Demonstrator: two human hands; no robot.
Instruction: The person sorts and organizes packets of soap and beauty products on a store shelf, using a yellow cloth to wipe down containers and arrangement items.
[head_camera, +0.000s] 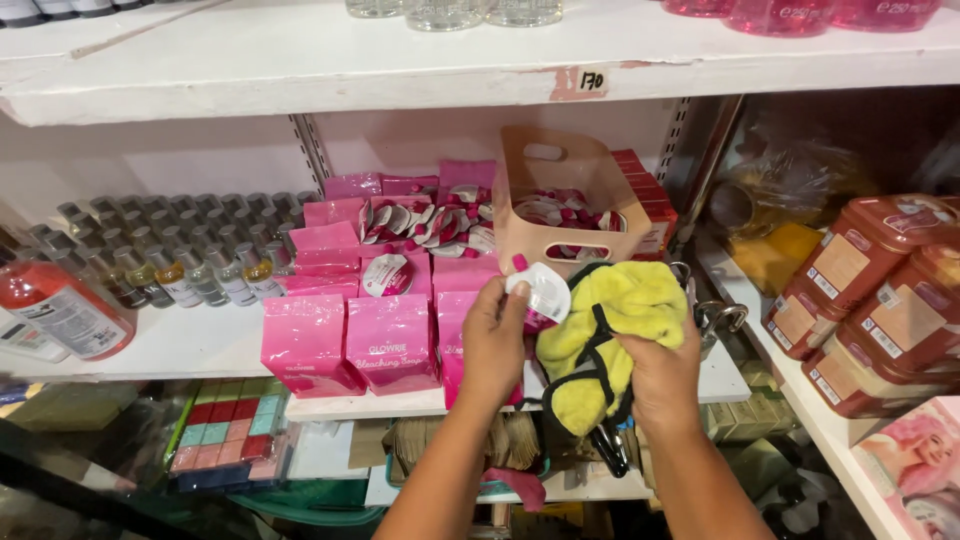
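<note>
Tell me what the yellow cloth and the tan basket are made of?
The yellow cloth in the right hand looks like soft, fuzzy microfibre: fluffy nap, black trim. The tan basket looks like smooth, matte plastic, moulded with cut-out handles.

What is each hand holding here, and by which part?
The left hand pinches a small white sachet by its lower left edge. The right hand grips a bunched yellow cloth around its lower part.

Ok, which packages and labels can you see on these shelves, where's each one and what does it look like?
Pink pouches: middle shelf, flat, glossy.
White sachet: in left hand, small, rounded.
Basket: behind the hands, beige, holding pink-white sachets.
Tins: right shelf, reddish-brown, tan labels.
Price tag: top shelf edge, torn, pinkish.
Red bottle: far left, white label.
</note>
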